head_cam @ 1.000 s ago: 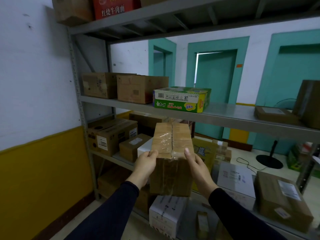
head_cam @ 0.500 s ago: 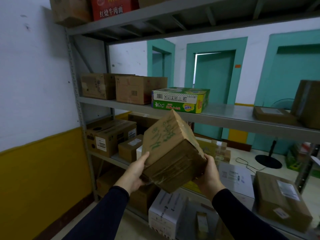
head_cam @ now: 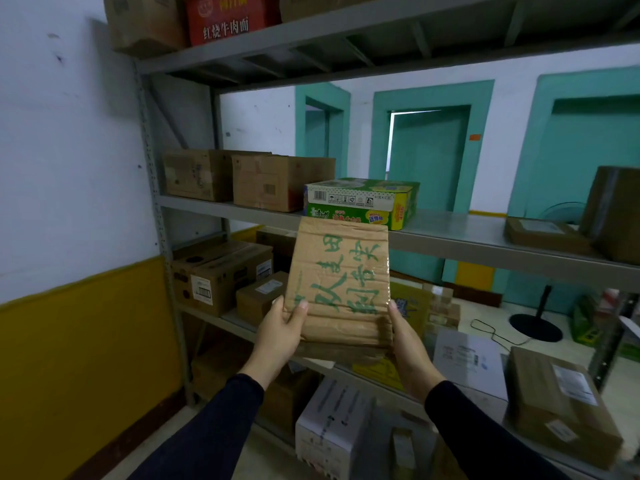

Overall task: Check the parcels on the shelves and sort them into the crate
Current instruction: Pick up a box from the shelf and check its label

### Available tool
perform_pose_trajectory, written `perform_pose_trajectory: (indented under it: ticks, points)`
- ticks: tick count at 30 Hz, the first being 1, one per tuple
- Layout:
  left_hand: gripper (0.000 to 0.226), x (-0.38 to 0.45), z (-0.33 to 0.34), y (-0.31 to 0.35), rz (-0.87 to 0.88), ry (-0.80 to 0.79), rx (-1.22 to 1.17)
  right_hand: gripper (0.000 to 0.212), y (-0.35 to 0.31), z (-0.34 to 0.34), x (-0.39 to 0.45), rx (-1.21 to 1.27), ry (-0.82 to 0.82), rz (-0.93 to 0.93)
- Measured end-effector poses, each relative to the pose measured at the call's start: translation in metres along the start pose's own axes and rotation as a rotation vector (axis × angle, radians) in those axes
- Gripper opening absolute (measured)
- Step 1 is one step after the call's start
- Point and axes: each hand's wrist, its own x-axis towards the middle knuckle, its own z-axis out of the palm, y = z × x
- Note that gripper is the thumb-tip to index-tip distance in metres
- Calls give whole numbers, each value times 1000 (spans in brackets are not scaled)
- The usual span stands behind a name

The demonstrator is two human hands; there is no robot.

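Both hands hold one cardboard parcel (head_cam: 341, 285) up in front of the middle shelf (head_cam: 485, 244), its broad face with green handwriting turned toward the camera and its long axis running upright. The left hand (head_cam: 280, 336) grips the lower left edge, thumb lying on the front face and the other fingers hidden behind; the right hand (head_cam: 405, 341) cups the lower right corner, its fingers mostly out of sight behind the parcel, so how tightly they curl cannot be told. The parcel stands between the two hands, rising above them, both about equally near to it. No crate shows in this view, so the parcel probably has to be carried down or aside, out of the frame. Other boxes (head_cam: 221, 278) sit on the shelves behind.
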Motion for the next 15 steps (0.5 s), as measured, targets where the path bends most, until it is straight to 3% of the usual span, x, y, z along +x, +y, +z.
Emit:
perform_pose_trajectory:
  ticks: [3, 7, 15]
  points:
    - [25, -2, 0, 0, 20, -16, -20, 52, 5, 0, -2, 0, 19, -36]
    - [25, -7, 0, 3, 38, -34, -45, 35, 3, 1, -6, -1, 37, -34]
    - [19, -8, 0, 4, -2, -43, -66, 31, 7, 0, -7, 17, 41, -30]
